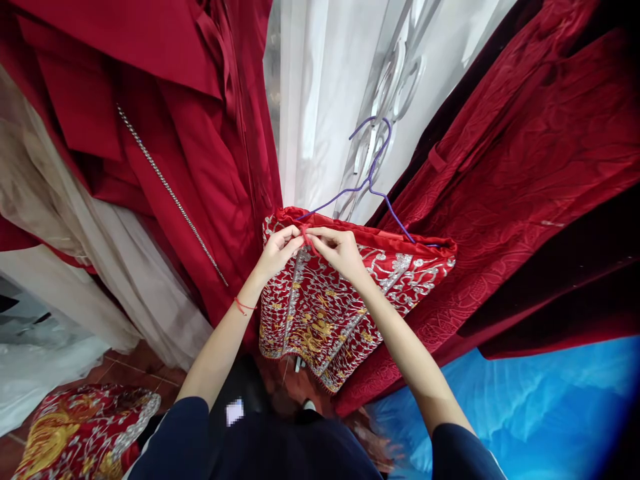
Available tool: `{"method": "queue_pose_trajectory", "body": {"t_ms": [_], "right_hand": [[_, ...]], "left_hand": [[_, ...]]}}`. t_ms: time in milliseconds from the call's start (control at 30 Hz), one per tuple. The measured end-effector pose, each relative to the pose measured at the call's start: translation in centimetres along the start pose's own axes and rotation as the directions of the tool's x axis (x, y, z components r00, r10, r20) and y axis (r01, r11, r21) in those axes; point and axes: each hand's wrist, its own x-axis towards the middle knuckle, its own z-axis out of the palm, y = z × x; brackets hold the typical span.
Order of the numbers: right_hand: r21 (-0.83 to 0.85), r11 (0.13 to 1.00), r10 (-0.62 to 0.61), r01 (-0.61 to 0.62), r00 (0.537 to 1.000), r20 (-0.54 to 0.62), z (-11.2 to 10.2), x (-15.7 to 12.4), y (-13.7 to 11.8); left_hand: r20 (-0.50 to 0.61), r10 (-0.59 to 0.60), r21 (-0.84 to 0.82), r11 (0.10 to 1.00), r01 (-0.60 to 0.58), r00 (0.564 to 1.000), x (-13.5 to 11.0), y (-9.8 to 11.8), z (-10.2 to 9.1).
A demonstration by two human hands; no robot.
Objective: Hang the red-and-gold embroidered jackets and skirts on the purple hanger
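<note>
A red garment (330, 300) with silver and gold embroidery hangs on a purple wire hanger (373, 175) in front of me. My left hand (277, 251) and my right hand (339, 248) meet at its top edge, near the middle. Both hands are closed in a pinch on a thin red tie (305, 235) at the garment's waistband. A red string bracelet (243, 306) circles my left wrist. My sleeves are dark blue.
Plain red dresses (200, 153) hang at the left, one with a sparkling chain strap (170, 190). Dark red velvet garments (530, 193) hang at the right. White curtain (320, 87) behind. Another embroidered red garment (80, 430) lies on the tiled floor at lower left. Blue plastic (525, 413) at lower right.
</note>
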Motion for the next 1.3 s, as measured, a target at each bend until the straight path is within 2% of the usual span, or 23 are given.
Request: {"method": "queue_pose_trajectory", "body": {"t_ms": [133, 200, 400, 467, 633, 733, 800, 867, 967, 1067, 1133, 1300], "right_hand": [[-0.017, 0.999, 0.044, -0.048, 0.983, -0.176, 1.4, -0.3, 0.3], [0.010, 0.999, 0.045, -0.044, 0.979, -0.197, 1.8, -0.4, 0.6], [0.215, 0.976, 0.030, -0.044, 0.997, 0.068, 1.3, 0.1, 1.5], [0.228, 0.973, 0.007, -0.029, 0.995, 0.100, 0.9, 0.3, 1.5], [0.036, 0.998, -0.057, 0.056, 0.998, 0.015, 0.5, 0.5, 0.9], [-0.223, 0.973, -0.081, 0.065, 0.995, -0.064, 0.2, 0.6, 0.8], [-0.431, 0.902, -0.100, 0.018, 0.981, -0.169, -0.2, 0.6, 1.0], [-0.583, 0.812, -0.130, -0.038, 0.961, -0.245, -0.6, 0.7, 1.5], [-0.709, 0.701, -0.171, -0.076, 0.948, -0.270, -1.2, 0.7, 2.3], [-0.762, 0.636, -0.179, -0.122, 0.937, -0.300, -1.4, 0.6, 2.5], [-0.752, 0.640, -0.150, -0.159, 0.934, -0.326, -1.4, 0.5, 2.3], [-0.586, 0.784, -0.034, -0.204, 0.929, -0.369, -1.2, 0.4, 1.7]], "left_hand": [[0.008, -0.038, 0.005, 0.999, 0.038, 0.999, 0.0, -0.1, 0.5], [0.012, -0.062, -0.033, 0.997, 0.063, 0.998, 0.2, 0.0, 0.5], [0.139, -0.170, -0.114, 0.976, 0.186, 0.976, 0.9, 0.5, -0.4], [0.174, -0.186, -0.085, 0.976, 0.203, 0.967, 0.9, 0.7, -0.6], [0.178, -0.146, 0.025, 0.989, 0.144, 0.973, 0.9, 0.7, -0.2], [0.072, -0.092, 0.035, 0.995, 0.090, 0.993, 1.1, 0.2, -0.2], [-0.059, -0.032, 0.102, 0.994, 0.038, 0.998, 1.3, -0.1, -0.7], [-0.156, 0.033, 0.253, 0.967, 0.008, 0.987, 1.4, -0.2, -1.5], [-0.203, 0.137, 0.550, 0.835, -0.003, 0.970, 1.7, -0.2, -2.6], [-0.234, 0.284, 0.783, 0.622, 0.007, 0.930, 1.8, -0.1, -3.1], [-0.242, 0.329, 0.837, 0.547, 0.025, 0.913, 1.9, -0.3, -3.1], [-0.219, 0.223, 0.761, 0.648, 0.023, 0.950, 1.6, -1.1, -3.0]]}}
